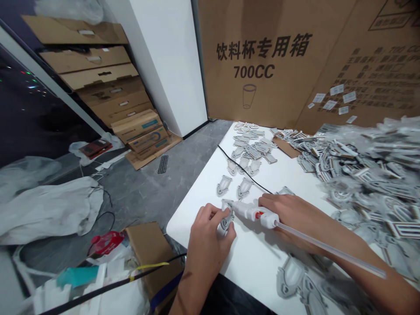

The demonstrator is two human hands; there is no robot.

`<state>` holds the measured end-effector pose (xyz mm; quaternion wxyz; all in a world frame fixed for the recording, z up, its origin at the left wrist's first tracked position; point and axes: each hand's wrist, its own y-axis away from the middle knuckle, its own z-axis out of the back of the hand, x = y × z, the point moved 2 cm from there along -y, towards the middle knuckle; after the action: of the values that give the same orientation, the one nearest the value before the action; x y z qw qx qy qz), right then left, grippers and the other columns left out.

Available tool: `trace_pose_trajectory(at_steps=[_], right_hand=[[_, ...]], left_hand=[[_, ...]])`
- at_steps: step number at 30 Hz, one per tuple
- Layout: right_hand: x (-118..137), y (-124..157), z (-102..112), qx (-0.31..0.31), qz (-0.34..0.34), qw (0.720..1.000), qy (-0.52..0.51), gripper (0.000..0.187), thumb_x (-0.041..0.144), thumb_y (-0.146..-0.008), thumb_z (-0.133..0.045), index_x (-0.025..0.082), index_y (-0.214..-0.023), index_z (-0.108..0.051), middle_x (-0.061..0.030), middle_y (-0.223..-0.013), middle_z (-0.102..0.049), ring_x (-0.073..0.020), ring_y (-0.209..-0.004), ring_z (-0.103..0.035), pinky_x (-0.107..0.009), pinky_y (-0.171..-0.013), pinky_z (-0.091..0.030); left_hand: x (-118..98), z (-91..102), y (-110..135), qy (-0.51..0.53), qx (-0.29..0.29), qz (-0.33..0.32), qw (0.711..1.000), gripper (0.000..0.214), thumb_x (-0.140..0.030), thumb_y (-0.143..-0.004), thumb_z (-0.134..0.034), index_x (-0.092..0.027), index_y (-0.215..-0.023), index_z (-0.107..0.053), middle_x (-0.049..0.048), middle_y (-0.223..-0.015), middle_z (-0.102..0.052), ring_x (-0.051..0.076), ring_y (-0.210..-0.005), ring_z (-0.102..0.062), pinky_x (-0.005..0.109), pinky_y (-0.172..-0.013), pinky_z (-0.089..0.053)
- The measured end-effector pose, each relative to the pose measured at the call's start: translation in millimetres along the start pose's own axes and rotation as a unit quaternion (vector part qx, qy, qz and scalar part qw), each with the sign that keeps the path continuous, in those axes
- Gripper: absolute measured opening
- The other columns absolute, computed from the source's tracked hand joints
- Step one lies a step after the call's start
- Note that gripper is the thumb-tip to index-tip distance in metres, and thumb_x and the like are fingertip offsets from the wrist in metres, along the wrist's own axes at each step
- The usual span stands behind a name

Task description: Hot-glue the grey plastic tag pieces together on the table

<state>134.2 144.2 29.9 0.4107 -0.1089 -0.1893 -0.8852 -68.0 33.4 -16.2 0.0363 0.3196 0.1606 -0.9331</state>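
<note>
My left hand [211, 232] pinches a small grey-and-white badge-shaped piece [226, 216] near the table's left edge. In my right hand [288, 214] is a white hot glue gun [254, 213] with a red part, its nozzle pointing left at the top of that piece. A long clear glue stick [331, 250] runs out of the gun's back, over my right forearm. My right fingers are largely hidden behind the gun. Just beyond my hands lie two similar pieces, one of them a grey-and-white badge [224, 185]. Whether glue is coming out cannot be made out.
The white table [200, 197] carries a large heap of similar pieces [364, 175] at right. A black cable [243, 168] crosses it. Large cardboard [262, 57] stands behind. An open carton [151, 245] sits by the table's left edge; stacked boxes [111, 92] are farther off.
</note>
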Motion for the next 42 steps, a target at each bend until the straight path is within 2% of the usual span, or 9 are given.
trace_pose_trajectory(at_steps=[5,11,29,34,42], right_hand=[[-2.4,-1.1,-1.8,0.007,0.024,0.999,0.038,0.009,0.017,-0.090,-0.057,0.021,-0.097,-0.060,-0.0090,-0.105,-0.067,-0.0245,-0.087,-0.067,-0.033,-0.071,-0.036],[-3.4,-0.2,-2.0,0.000,0.009,1.000,0.003,0.008,0.014,-0.091,-0.055,0.021,-0.091,-0.059,-0.0071,-0.096,-0.068,-0.0229,-0.084,-0.066,-0.033,-0.068,-0.034],[-4.6,0.2,-6.0,-0.001,0.004,1.000,-0.006,0.009,0.017,-0.094,-0.051,0.023,-0.087,-0.053,-0.0053,-0.094,-0.066,-0.0223,-0.078,-0.061,-0.034,-0.065,-0.026],[-7.5,-1.3,-7.7,-0.008,0.000,1.000,-0.005,0.010,0.013,-0.091,-0.051,0.023,-0.088,-0.053,-0.0056,-0.096,-0.067,-0.0228,-0.080,-0.062,-0.034,-0.066,-0.026],[-8.2,-5.2,-2.2,-0.005,-0.008,1.000,-0.001,0.012,0.013,-0.094,-0.050,0.023,-0.088,-0.055,-0.0061,-0.095,-0.068,-0.0234,-0.081,-0.064,-0.033,-0.067,-0.028]], left_hand=[[-1.1,-0.7,0.6,-0.012,0.003,-0.009,1.000,0.028,-0.012,-0.088,-0.069,-0.022,-0.113,-0.077,0.0042,-0.094,-0.065,0.023,-0.091,-0.063,0.039,-0.084,-0.055],[-1.7,-0.2,-0.3,-0.012,0.001,-0.012,1.000,0.027,-0.011,-0.088,-0.069,-0.023,-0.111,-0.077,0.0039,-0.093,-0.065,0.023,-0.090,-0.062,0.038,-0.082,-0.054],[0.0,-1.9,0.4,-0.014,-0.005,-0.019,1.000,0.028,-0.009,-0.087,-0.070,-0.022,-0.111,-0.077,0.0028,-0.092,-0.064,0.022,-0.089,-0.061,0.038,-0.082,-0.054],[-0.2,-2.0,0.4,-0.017,-0.005,-0.014,1.000,0.028,-0.010,-0.087,-0.071,-0.022,-0.111,-0.077,0.0028,-0.093,-0.065,0.022,-0.090,-0.062,0.038,-0.083,-0.055],[-0.4,-2.7,0.5,-0.016,-0.018,-0.008,1.000,0.028,-0.008,-0.085,-0.072,-0.022,-0.110,-0.076,0.0023,-0.093,-0.064,0.022,-0.090,-0.063,0.037,-0.082,-0.055]])
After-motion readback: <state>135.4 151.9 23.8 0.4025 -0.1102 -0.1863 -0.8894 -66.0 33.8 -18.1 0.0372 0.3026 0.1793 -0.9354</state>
